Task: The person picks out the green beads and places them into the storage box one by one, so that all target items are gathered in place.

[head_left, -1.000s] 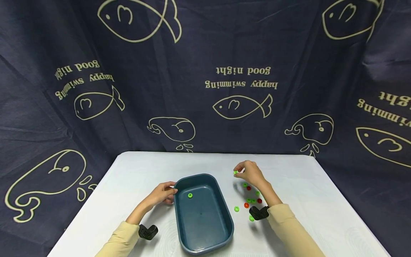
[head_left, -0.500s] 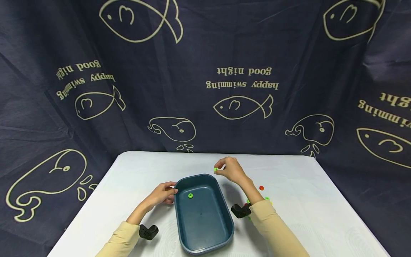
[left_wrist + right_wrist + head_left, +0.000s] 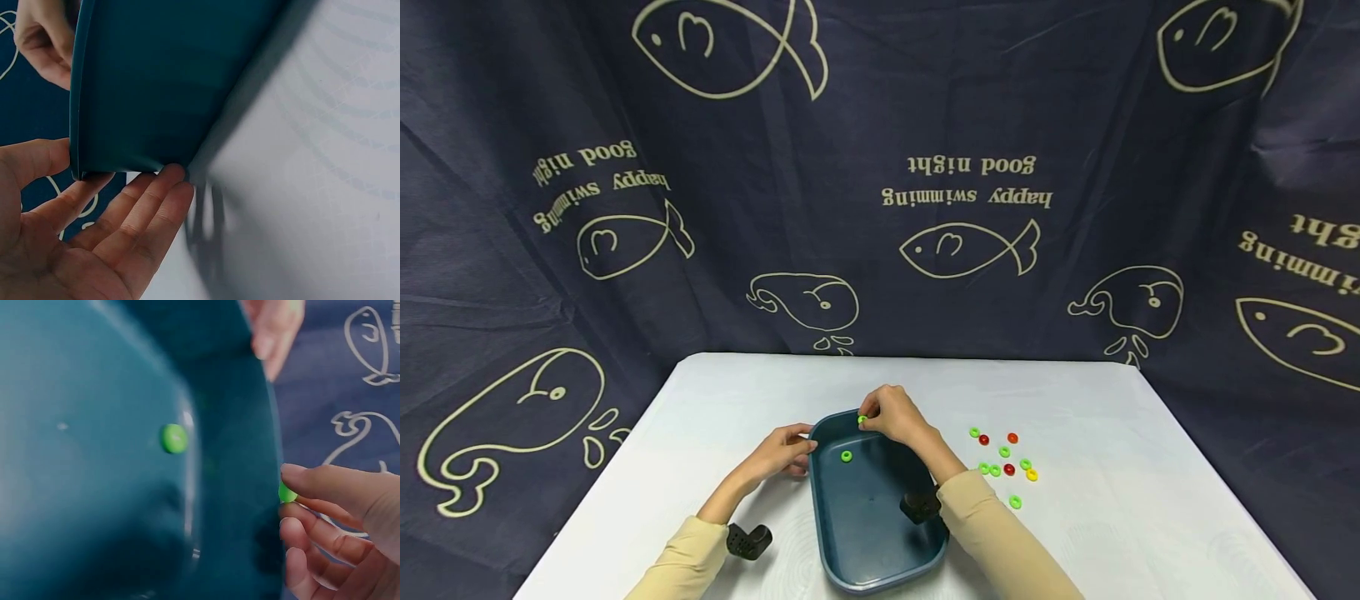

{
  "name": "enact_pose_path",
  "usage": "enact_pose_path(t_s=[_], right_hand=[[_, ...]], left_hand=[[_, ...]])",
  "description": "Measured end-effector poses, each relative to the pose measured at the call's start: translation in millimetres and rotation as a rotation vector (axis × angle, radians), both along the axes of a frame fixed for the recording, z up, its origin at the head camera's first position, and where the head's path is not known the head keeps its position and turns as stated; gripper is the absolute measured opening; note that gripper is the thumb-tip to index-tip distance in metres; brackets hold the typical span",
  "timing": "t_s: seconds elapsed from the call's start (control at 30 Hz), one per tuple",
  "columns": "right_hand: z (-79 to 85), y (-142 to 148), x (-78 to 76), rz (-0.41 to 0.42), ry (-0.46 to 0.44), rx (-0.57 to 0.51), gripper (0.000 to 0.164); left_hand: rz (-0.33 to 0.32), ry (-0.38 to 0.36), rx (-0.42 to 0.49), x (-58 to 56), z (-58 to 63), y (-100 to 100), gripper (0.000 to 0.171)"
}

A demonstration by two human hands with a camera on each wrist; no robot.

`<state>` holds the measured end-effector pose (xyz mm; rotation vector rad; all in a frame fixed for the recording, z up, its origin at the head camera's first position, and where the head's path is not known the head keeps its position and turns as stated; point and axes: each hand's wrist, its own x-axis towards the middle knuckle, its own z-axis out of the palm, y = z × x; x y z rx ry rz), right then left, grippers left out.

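A dark teal plastic bin (image 3: 868, 533) stands on the table. My left hand (image 3: 781, 452) grips its far left corner, thumb at the rim and fingers against the outer wall, as the left wrist view (image 3: 112, 231) shows closely. Over the bin's far end, my right hand (image 3: 889, 414) pinches a green ring-shaped bead (image 3: 862, 420) between thumb and fingertips. That pinched bead (image 3: 287, 492) is partly hidden by the thumb in the right wrist view. Another green bead (image 3: 846, 457) lies on the bin floor near the far left corner.
Several loose ring beads, green (image 3: 1004, 452), red (image 3: 1009, 470), orange (image 3: 1012, 437) and yellow (image 3: 1032, 475), lie on the white table (image 3: 1097, 467) right of the bin. A dark printed curtain (image 3: 850, 192) hangs behind the table's far edge.
My right hand has moved left with the green bead, from above the table to over the bin's far end. The loose beads are uncovered. My left hand stays at the corner.
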<state>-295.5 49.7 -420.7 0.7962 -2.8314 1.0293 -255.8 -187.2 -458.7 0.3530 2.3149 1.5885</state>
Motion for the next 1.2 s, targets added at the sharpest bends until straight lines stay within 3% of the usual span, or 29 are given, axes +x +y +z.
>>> enact_pose_path(t_s=[0.2, 0.57, 0.9, 1.2], right_hand=[[-19.4, -7, 3.2, 0.015, -0.017, 0.047, 0.012], [-40.4, -16, 12.6, -0.033, 0.025, 0.251, 0.013], [-41.1, -14, 14.8, -0.037, 0.042, 0.243, 0.014], [-23.6, -9, 12.7, 0.007, 0.049, 0.177, 0.017]], left_hand=[[-0.004, -0.002, 0.007, -0.1, 0.4, 0, 0.046], [-0.004, 0.002, -0.013, 1.6, 2.0, 1, 0.046], [-0.012, -0.003, 0.006, 1.5, 1.4, 0, 0.047], [-0.003, -0.009, 0.003, 1.4, 1.2, 0, 0.048]])
